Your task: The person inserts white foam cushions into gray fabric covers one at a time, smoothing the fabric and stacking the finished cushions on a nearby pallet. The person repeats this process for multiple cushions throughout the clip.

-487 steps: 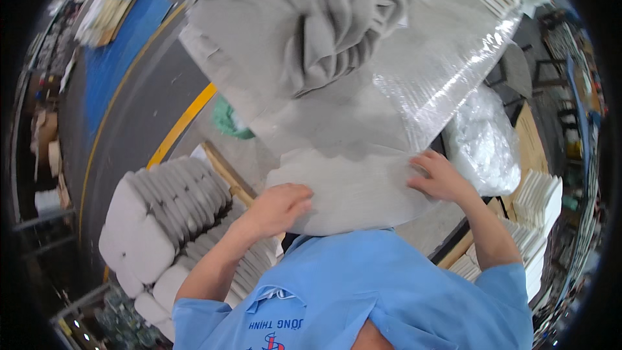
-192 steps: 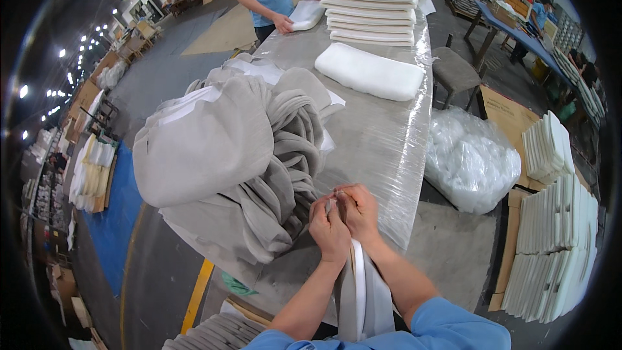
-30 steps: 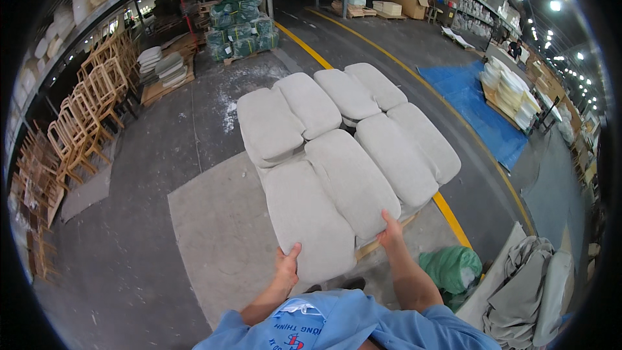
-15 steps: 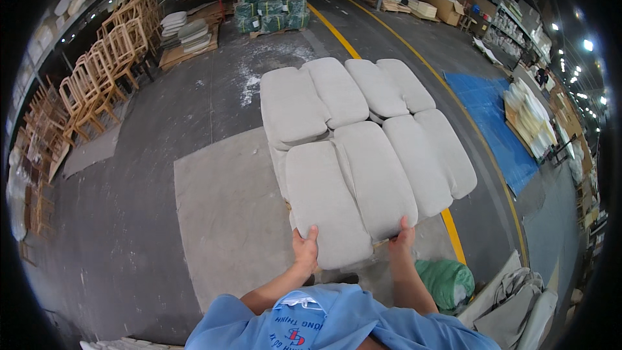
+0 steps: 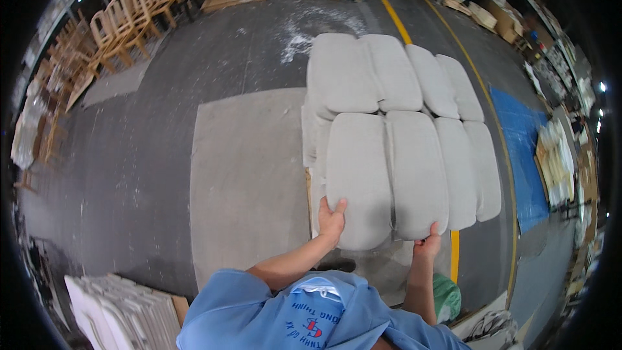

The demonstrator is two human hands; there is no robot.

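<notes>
Although their sides touch and partly overlap, the eight pale grey cushions point(image 5: 414, 136) topping the pile look smooth, round-cornered and slightly puffed, in two rows of four along the right side of the grey mat point(image 5: 249, 188). On the side nearer the mat, the left hand point(image 5: 332, 221) grasps the near-left cushion point(image 5: 358, 172), thumb uppermost; farther from the mat, the right hand point(image 5: 426, 244) grips the neighbouring cushion point(image 5: 419, 181) by its corner (fingers partly hidden).

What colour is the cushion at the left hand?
Light grey cushion, plain; best in the head view.
</notes>
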